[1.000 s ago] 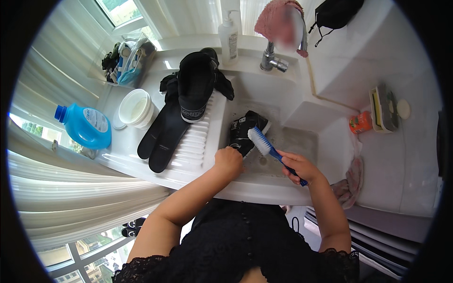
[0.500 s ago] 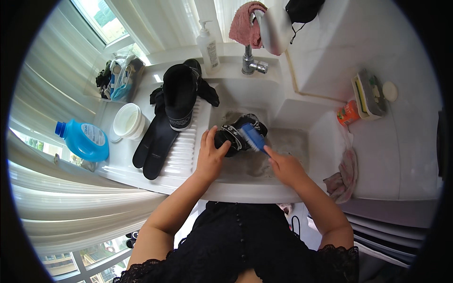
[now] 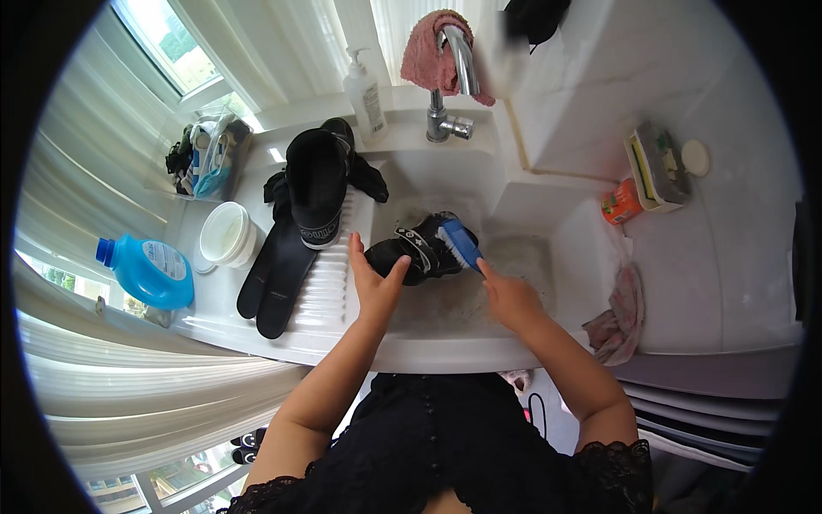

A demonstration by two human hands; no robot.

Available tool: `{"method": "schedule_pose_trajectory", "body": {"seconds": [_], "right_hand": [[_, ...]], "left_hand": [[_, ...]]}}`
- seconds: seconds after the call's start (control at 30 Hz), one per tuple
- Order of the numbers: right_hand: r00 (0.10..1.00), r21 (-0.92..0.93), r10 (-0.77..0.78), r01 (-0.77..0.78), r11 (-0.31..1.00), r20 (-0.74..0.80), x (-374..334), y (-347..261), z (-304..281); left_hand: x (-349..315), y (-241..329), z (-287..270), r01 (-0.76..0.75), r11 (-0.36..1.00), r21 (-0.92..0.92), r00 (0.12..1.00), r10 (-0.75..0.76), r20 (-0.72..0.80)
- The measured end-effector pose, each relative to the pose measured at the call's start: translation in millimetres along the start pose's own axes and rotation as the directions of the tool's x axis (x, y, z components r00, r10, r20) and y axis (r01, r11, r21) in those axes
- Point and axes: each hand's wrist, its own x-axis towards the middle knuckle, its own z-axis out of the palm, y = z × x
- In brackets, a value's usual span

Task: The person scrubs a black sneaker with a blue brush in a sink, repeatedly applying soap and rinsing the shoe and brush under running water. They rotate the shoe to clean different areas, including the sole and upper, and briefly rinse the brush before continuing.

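Note:
A wet black shoe (image 3: 421,254) with a white patterned band lies in the sink (image 3: 535,295), tilted across the soapy water. My right hand (image 3: 514,301) is closed round the handle of a blue scrubbing brush (image 3: 461,243), its white bristles against the shoe. Beside the near left end of the shoe, my left hand (image 3: 377,289) is open, thumb and fingers spread. Its thumb overlaps the shoe's edge; whether it touches cannot be told. On the ribbed drainboard to the left stand another black shoe (image 3: 317,188) and two black insoles (image 3: 278,278).
Left of the insoles are a white tub (image 3: 227,236), a blue detergent bottle (image 3: 150,272) and a clear bin (image 3: 210,154). Behind are a pump bottle (image 3: 366,98) and a faucet (image 3: 445,127) draped with a pink cloth (image 3: 428,56). An orange container (image 3: 621,203) and a rag (image 3: 618,317) are at right.
My left hand has loosened from the shoe, its fingers spreading away to the left. The shoe has turned a little, and the brush has moved slightly across it. The view has shifted a little.

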Motion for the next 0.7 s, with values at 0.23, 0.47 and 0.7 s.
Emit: {"method": "schedule_pose_trajectory", "body": {"seconds": [0.23,0.47,0.7], "right_hand": [[0.986,0.264,-0.166,0.160,0.951,-0.002,-25.4,-30.9,-4.2],[0.975,0.437,-0.220,0.193,0.879,0.011,13.3,-41.3,17.2],[0.990,0.422,-0.139,0.131,0.897,-0.010,21.4,-52.6,24.8]], "left_hand": [[-1.5,13.5,-3.2,-0.190,0.905,0.381,0.980,0.149,0.133],[20.5,-4.5,-25.9,-0.109,0.950,0.293,0.953,0.017,0.302],[12.4,-0.3,-14.0,-0.232,0.936,0.265,0.935,0.140,0.327]]}}
